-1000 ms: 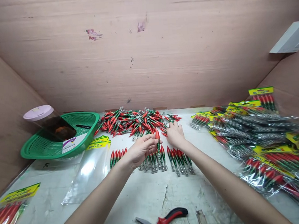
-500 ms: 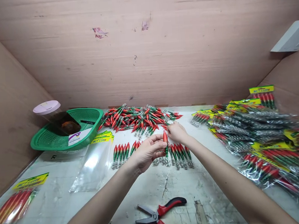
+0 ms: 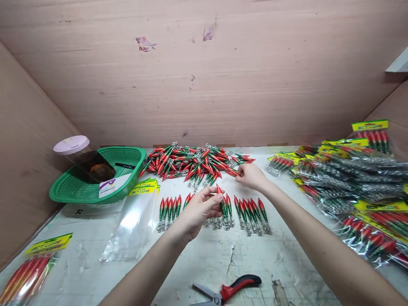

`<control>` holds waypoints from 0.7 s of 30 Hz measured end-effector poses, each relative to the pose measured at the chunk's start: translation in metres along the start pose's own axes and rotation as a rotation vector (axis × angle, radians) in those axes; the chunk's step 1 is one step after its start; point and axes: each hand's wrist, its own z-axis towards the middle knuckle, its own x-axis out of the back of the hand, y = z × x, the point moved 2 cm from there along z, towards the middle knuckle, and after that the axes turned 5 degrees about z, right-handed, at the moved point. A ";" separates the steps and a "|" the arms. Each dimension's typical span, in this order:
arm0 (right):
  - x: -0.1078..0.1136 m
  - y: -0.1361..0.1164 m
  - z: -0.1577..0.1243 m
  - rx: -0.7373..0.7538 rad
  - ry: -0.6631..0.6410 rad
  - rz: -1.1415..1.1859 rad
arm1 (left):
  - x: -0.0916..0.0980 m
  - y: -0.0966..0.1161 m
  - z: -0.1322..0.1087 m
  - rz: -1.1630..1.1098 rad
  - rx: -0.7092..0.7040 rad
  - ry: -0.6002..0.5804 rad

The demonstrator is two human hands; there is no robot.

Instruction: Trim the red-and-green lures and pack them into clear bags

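Between the thumb and fingers of my left hand (image 3: pixel 203 209) is a red-and-green lure (image 3: pixel 218 189), held upright over the row of lures. My right hand (image 3: pixel 251 176) pinches the red tip of another lure (image 3: pixel 232 172) at the right edge of the lure pile (image 3: pixel 179 162). In front of the pile, lures stand side by side in groups, one group at the left (image 3: pixel 169 211) and one at the right (image 3: pixel 253 213). My left hand and wrist hide part of the row's middle.
Open pliers (image 3: pixel 215 300) lie near the front. At the left are a green basket (image 3: pixel 69 192) with a lidded cup (image 3: pixel 88 162), clear bags (image 3: pixel 128 225) and a packed lure bag (image 3: pixel 23 280). Packed lures (image 3: pixel 350 174) are heaped at the right. A board wall (image 3: pixel 219 76) stands behind.
My right hand has moved away from my left hand and now pinches a lure at the pile's edge. My left hand has lowered its lure slightly toward the row. The view has shifted slightly.
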 end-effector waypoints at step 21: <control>0.010 -0.033 -0.121 -0.002 -0.466 1.113 | -0.033 0.010 -0.027 0.025 -0.065 -0.121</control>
